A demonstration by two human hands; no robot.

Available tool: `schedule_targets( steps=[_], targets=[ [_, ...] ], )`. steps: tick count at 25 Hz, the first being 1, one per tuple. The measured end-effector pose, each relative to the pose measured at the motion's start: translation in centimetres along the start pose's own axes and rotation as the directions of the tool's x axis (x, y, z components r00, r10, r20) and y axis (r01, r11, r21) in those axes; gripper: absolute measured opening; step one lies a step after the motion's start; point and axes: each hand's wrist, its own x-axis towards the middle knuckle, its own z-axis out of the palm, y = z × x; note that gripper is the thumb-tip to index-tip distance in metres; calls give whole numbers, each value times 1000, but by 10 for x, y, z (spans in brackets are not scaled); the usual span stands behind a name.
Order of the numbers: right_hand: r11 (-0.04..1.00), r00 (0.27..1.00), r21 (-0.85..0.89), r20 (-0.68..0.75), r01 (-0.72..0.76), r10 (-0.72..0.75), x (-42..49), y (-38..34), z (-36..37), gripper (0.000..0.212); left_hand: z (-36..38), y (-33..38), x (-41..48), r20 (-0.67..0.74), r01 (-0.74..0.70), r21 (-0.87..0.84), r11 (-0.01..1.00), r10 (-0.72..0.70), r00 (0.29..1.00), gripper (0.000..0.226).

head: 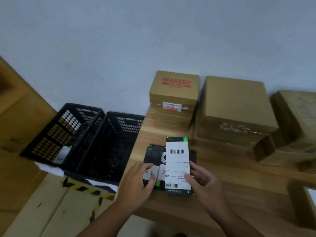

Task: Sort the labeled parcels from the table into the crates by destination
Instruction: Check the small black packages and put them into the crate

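while both forearms are reached up from the bottom edge of the frame, the scene is set out as follows:

left hand (139,182): held palm down at lower centre, fingers curled onto a dark parcel; a full grip cannot be told from a mere touch.
right hand (204,183): placed just right of it, thumb pressed on the white label, fingers hidden behind the right edge, so the labeled parcel is pinched.
labeled parcel (177,165): a slim black box, tilted up, its face almost covered by a white shipping label; it is seen at lower centre, above the table's near left part.
label writing: two barcodes are shown, one high and one low; a green square with a white "s" is printed at the top corner; the small text is too blurred to be read.
dark parcel (153,157): black with green marks, laid on the wooden table (222,194) just left of the labeled one.
makeup box (175,93): brown carton at upper centre, stamped "makeup" in red, a sticker on its front.
plain cartons (237,110): stacked to the right of it.
crates (109,147): two black lattice crates, set side by side at the left, beside the table.
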Motion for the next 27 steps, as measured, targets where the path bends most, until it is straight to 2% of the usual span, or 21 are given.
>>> schedule_targets(
  steps=[7,14,19,27],
  targets=[
    [992,973,-123,230,0,29,-7,6,131,46,-82,-97,-71,-198,164,145,976,-134,971,37],
    [986,915,-161,392,-29,91,-30,20,270,46,-153,-191,-154,-335,350,133,927,-291,896,36],
    [980,862,-190,488,-52,140,-43,23,352,46,-192,-233,-191,-441,465,66,883,-392,807,35],
    [977,765,-214,632,17,125,-30,26,462,43,-237,-286,-208,-564,580,17,815,-471,678,34]
  ],
)
